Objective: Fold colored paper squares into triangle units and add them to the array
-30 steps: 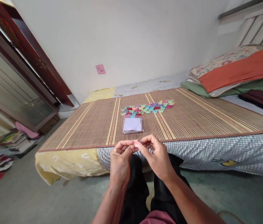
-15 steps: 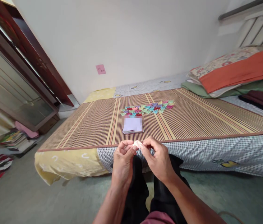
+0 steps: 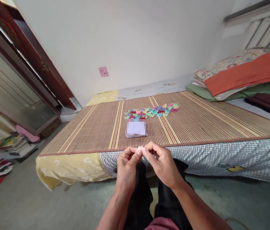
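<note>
Between my fingertips is a small piece of pale folded paper (image 3: 139, 148), mostly hidden by the thumbs. My left hand (image 3: 127, 163) pinches it from the left, and my right hand (image 3: 161, 163) pinches it from the right, with both thumbs close together. The hands are above my lap, just in front of the mat's near edge. Beyond them lies a stack of paper sheets (image 3: 136, 128), white on top. Behind that stack, many small colourful folded paper pieces (image 3: 159, 110) form a cluster on the striped mat (image 3: 96, 127).
The mat covers a bed with a yellow and checked sheet (image 3: 194, 159). Folded bedding with an orange band (image 3: 245, 73) is piled at the right. Books (image 3: 15, 143) and a pink item sit on the floor side at left. A pink note (image 3: 103, 72) is on the wall.
My fingertips have drawn closer together over the paper, so less of it shows. The right hand has shifted slightly left and down; the stack and cluster stay put.
</note>
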`<act>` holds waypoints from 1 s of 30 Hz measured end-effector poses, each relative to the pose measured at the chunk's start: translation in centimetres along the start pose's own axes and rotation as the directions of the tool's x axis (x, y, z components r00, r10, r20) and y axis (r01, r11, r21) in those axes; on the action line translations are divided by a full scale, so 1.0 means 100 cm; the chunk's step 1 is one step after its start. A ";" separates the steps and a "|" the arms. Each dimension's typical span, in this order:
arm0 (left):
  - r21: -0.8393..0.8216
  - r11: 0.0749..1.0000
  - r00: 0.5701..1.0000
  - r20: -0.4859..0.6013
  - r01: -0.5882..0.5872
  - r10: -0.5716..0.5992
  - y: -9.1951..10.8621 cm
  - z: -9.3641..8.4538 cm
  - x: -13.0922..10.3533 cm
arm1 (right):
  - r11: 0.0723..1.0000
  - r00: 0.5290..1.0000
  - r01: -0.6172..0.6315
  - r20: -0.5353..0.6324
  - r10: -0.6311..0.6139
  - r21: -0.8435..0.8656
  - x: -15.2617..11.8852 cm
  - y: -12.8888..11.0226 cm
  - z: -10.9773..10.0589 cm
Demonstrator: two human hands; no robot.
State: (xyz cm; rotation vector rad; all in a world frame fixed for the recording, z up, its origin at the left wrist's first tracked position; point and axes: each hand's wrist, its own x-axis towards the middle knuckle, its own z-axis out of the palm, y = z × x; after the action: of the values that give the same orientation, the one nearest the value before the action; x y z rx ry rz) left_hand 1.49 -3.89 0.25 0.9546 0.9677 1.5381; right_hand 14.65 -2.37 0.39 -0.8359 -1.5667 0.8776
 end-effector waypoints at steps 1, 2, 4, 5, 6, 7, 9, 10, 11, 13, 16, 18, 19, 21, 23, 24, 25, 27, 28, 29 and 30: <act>0.014 1.000 1.000 -0.002 -0.013 0.013 -0.001 0.000 0.000 | 1.000 1.000 0.011 -0.009 -0.011 -0.007 0.000 -0.001 0.000; 0.031 0.999 1.000 -0.004 -0.027 0.027 -0.002 0.000 -0.001 | 1.000 1.000 0.021 -0.017 -0.021 -0.011 0.000 -0.001 0.000; 0.062 0.997 0.999 -0.003 -0.047 0.047 -0.003 0.000 0.000 | 0.999 0.999 0.034 -0.030 -0.035 -0.013 -0.001 -0.001 0.000; 0.071 0.996 0.999 0.002 -0.048 0.048 -0.004 0.000 0.000 | 0.999 0.999 0.035 -0.033 -0.036 -0.014 -0.002 -0.001 -0.001; 0.074 0.996 0.999 0.014 -0.042 0.041 -0.004 -0.001 0.001 | 0.999 0.999 0.033 -0.037 -0.034 -0.016 -0.002 -0.001 -0.002; 0.073 0.997 0.999 0.034 -0.030 0.027 -0.003 -0.002 0.001 | 0.999 0.999 0.027 -0.043 -0.028 -0.017 -0.002 -0.001 -0.003; 0.070 0.998 0.997 0.082 -0.004 -0.002 -0.002 -0.003 0.001 | 1.000 0.998 0.010 -0.056 -0.011 -0.014 -0.002 -0.001 -0.005; 0.072 0.997 0.995 0.096 0.001 -0.008 -0.001 -0.003 0.001 | 1.000 0.998 0.001 -0.060 -0.001 -0.007 -0.002 -0.001 -0.006; 0.076 0.997 0.995 0.101 -0.002 -0.006 0.000 -0.003 0.001 | 1.000 0.998 -0.007 -0.059 0.007 0.005 -0.002 -0.002 -0.007; 0.083 0.996 0.996 0.090 -0.019 0.012 0.002 -0.003 0.002 | 0.999 0.999 -0.017 -0.038 0.018 0.035 -0.001 -0.003 -0.008; 0.095 0.995 0.996 0.085 -0.027 0.019 0.003 -0.002 0.002 | 0.999 1.000 -0.020 0.009 0.020 0.044 0.000 -0.004 -0.009; 0.102 0.995 0.995 0.095 -0.021 0.011 0.002 0.000 0.003 | 1.000 1.000 -0.009 0.016 0.009 0.011 0.001 -0.003 -0.009; 0.104 0.994 0.995 0.098 -0.017 0.006 0.000 0.000 0.003 | 1.000 1.000 0.004 0.011 -0.004 -0.011 0.001 -0.001 -0.009; 0.102 0.995 0.995 0.100 -0.004 -0.006 -0.003 0.002 0.004 | 0.998 0.999 0.037 -0.014 -0.038 -0.054 0.000 0.003 -0.009; 0.093 0.996 0.995 0.095 0.013 -0.021 -0.006 0.004 0.007 | 0.994 0.997 0.061 -0.049 -0.065 -0.086 0.001 0.008 -0.008; 0.087 0.996 0.995 0.095 0.019 -0.028 -0.008 0.006 0.009 | 0.994 0.995 0.065 -0.065 -0.070 -0.086 0.002 0.011 -0.008; 0.080 0.997 0.995 0.097 0.022 -0.029 -0.009 0.007 0.011 | 0.996 0.996 0.058 -0.068 -0.062 -0.071 0.003 0.014 -0.008; 0.070 0.997 0.995 0.100 0.017 -0.024 -0.010 0.010 0.018 | 0.999 0.997 0.031 -0.064 -0.033 -0.022 0.008 0.020 -0.009; 0.068 0.998 0.995 0.099 0.011 -0.017 -0.010 0.011 0.022 | 1.000 0.998 0.015 -0.054 -0.014 0.009 0.012 0.022 -0.010; 0.065 0.998 0.995 0.097 0.005 -0.011 -0.010 0.012 0.027 | 0.999 0.999 -0.004 -0.040 0.006 0.040 0.016 0.024 -0.012; 0.061 0.998 0.996 0.094 -0.001 -0.005 -0.010 0.013 0.032 | 0.997 0.999 -0.024 -0.022 0.025 0.069 0.021 0.026 -0.013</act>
State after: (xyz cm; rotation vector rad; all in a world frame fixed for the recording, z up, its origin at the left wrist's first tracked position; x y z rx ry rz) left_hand 2.56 -0.43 0.13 1.0592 0.9530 1.4556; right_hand 15.80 0.80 -0.75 -0.8147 -1.5006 0.9311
